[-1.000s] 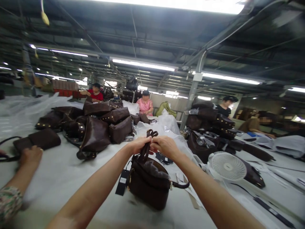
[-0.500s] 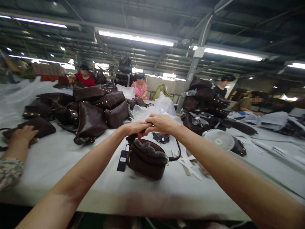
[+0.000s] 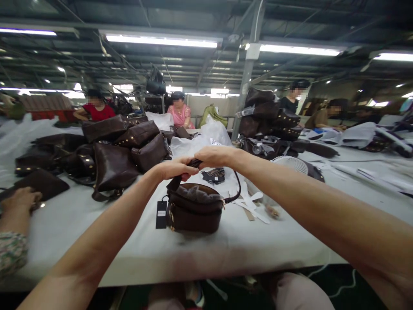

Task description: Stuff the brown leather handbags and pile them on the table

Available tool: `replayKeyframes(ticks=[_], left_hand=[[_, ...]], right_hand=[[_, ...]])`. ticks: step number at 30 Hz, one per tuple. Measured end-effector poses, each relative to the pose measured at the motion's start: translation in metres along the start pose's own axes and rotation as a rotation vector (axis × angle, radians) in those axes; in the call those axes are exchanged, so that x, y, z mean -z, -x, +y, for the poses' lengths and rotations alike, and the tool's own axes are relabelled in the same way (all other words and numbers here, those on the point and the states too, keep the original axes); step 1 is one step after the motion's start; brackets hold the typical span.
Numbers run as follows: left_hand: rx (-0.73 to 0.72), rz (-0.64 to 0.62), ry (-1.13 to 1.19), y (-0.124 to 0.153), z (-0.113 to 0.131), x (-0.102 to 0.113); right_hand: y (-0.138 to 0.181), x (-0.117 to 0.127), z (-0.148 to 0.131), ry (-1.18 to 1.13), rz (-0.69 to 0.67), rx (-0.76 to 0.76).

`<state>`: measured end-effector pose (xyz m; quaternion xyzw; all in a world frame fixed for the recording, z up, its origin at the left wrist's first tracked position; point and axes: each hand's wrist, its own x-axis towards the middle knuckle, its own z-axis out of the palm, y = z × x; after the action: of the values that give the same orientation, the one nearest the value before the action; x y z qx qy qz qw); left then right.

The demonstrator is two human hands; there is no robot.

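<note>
A dark brown round handbag (image 3: 193, 213) stands on the white table (image 3: 264, 245) in front of me, stuffed with paper, a black tag (image 3: 161, 214) hanging at its left side. Both my hands are above it, closed on its dark strap (image 3: 195, 163). My left hand (image 3: 176, 168) grips the strap where it rises from the bag. My right hand (image 3: 213, 156) holds the strap just to the right, and the rest loops down to the bag's right side.
A heap of brown bags (image 3: 112, 150) lies at the left, another stack (image 3: 267, 125) at the back right. A small white fan (image 3: 290, 164) sits beside my right forearm. Another person's hand (image 3: 19, 202) rests on a flat bag at far left. Several workers sit behind.
My hands have come down from holding the bunched strap high above the bag to just over its opening. The view has tilted down and back, showing the table's near edge.
</note>
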<state>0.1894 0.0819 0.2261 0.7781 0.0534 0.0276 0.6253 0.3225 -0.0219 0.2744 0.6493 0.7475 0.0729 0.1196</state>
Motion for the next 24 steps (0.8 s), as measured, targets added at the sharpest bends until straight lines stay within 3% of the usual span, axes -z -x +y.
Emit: replayKeyframes(ticks=[5,11,15,18,21,23,24], left_hand=[[0.001,0.058,-0.074,0.006,-0.013,-0.002],[-0.007,0.159,0.227,0.017,-0.040,-0.016],[0.032,0.175,0.442,0.020,-0.050,-0.024],[0.085,0.180,0.518,0.020,-0.056,-0.023],[0.088,0.193,0.578,0.018,-0.061,-0.019],[0.095,0.202,0.614,0.017,-0.063,-0.018],[0.097,0.208,0.626,0.016,-0.064,-0.018]], right_hand=[[0.011,0.006,0.009,0.088,-0.025,-0.046],[0.006,-0.003,0.008,0.129,0.035,0.021],[0.000,-0.018,0.010,-0.016,0.081,0.069],[0.015,-0.040,0.027,-0.314,0.190,0.056],[0.052,-0.080,0.050,-0.549,0.254,-0.231],[0.080,-0.118,0.058,-0.463,0.100,-0.570],[0.094,-0.139,0.058,-0.422,0.049,-0.653]])
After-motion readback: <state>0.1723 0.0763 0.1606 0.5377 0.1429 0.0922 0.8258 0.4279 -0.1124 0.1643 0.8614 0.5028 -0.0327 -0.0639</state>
